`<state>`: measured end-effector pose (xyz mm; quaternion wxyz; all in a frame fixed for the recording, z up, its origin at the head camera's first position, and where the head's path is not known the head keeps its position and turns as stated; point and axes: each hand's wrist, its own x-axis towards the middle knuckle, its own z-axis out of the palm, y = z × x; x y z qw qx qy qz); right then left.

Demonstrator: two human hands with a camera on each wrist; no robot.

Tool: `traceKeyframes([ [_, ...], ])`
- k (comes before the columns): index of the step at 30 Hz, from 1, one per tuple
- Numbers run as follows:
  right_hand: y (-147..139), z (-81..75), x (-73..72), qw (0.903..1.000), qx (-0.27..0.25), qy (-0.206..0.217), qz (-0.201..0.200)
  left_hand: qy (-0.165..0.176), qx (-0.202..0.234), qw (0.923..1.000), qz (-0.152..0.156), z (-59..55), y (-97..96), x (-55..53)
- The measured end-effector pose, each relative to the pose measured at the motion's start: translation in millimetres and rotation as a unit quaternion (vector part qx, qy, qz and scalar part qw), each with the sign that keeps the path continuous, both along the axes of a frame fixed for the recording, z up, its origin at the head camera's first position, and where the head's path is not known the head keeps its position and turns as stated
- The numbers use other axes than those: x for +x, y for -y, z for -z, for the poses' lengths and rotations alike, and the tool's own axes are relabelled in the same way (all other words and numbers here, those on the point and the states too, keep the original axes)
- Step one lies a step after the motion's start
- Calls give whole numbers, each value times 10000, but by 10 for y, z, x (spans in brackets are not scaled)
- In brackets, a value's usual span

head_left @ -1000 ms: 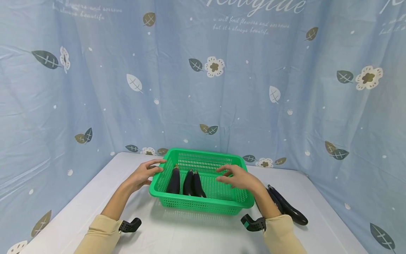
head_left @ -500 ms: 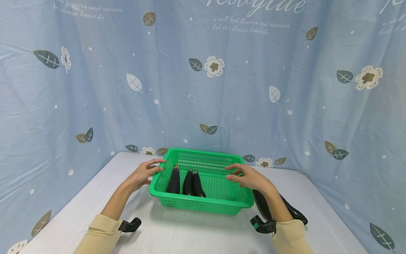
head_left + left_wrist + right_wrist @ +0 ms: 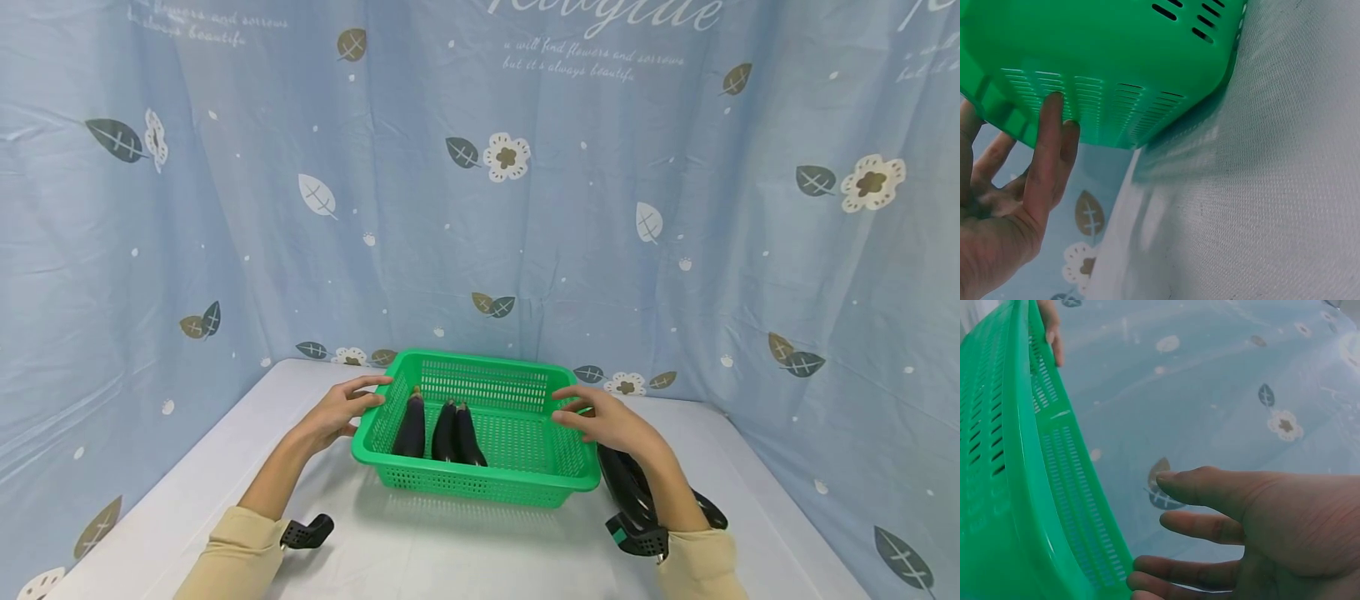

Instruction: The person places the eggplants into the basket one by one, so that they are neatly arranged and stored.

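A green plastic basket [image 3: 480, 473] with slotted walls sits on the white table. Three dark eggplants lie inside it: one eggplant [image 3: 410, 429] by the left wall, a second eggplant [image 3: 446, 433] and a third eggplant [image 3: 468, 437] side by side near the middle. My left hand [image 3: 337, 414] holds the basket's left rim, some fingers [image 3: 1049, 137] against the outer wall below it. Over the right end of the basket hovers my right hand [image 3: 606, 418], fingers spread and loosely bent, holding nothing. Beside the basket, partly behind my right forearm, is another eggplant [image 3: 621, 479].
A further eggplant [image 3: 710, 509] shows to the right of my right forearm on the table [image 3: 465, 554]. Behind the table hangs a blue curtain [image 3: 420, 225] with leaf and flower prints. Each wrist wears a black camera mount [image 3: 307, 532].
My right hand has moved right, from over the basket's inside to its right rim, its forearm now covering part of the loose eggplants. The left hand and basket stay put.
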<state>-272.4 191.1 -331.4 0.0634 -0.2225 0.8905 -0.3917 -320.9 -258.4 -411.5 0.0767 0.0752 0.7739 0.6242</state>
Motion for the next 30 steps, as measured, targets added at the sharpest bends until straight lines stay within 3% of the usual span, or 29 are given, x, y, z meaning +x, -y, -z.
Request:
traceKeyframes([
  [18,-279,55,28,9997,-91,-177,162,-6,18,10000,-19,-20,-3,31],
  [25,-387,94,8,9981,87,-188,576,-36,-22,10000,8,-30,2,32],
  [30,-499,108,10,9979,80,-164,615,-30,-50,10000,1,-35,6,31],
])
